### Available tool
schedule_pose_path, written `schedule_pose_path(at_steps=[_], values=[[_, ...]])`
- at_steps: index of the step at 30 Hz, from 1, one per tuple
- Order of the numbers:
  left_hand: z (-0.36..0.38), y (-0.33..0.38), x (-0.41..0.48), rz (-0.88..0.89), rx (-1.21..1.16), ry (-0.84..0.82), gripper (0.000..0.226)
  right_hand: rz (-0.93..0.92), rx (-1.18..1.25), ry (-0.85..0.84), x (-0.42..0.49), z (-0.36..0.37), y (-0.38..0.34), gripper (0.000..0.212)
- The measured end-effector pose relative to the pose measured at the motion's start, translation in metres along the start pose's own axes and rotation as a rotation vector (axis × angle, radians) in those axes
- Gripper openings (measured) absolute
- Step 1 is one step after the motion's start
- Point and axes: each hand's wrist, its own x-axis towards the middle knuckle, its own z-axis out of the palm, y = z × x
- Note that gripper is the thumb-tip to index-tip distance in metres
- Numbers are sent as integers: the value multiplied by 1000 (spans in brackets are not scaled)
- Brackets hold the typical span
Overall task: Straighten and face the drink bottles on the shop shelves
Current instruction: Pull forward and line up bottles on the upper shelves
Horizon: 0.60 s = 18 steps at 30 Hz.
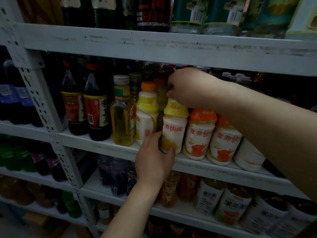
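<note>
Yellow bottles (175,124) two, orange bottles (200,133) two

White perforated upright post (40,103), left of centre, runs top to bottom and tilts in the wide lens. Two dark sauce bottles (72,103) (97,107) with orange caps and red-and-black labels stand upright, touching, at the left end of the middle shelf (96,145), just right of the post. Black box (152,14) with red characters sits on the upper shelf (171,47), near its front edge. Brown cardboard-like shape (34,220) at bottom left, too dim to identify.
</note>
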Motion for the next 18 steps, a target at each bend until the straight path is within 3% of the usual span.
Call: schedule_pose_path(at_steps=[10,15,18], values=[[-4,1,-3,-9,-9,-54,50,22,61,75,-1,10,-7,17],[-29,-16,3,-8,4,214,35,13,182,249,11,20,-39,33],[-45,-28,11,-37,26,258,30,91,205,276,27,19,-53,34]])
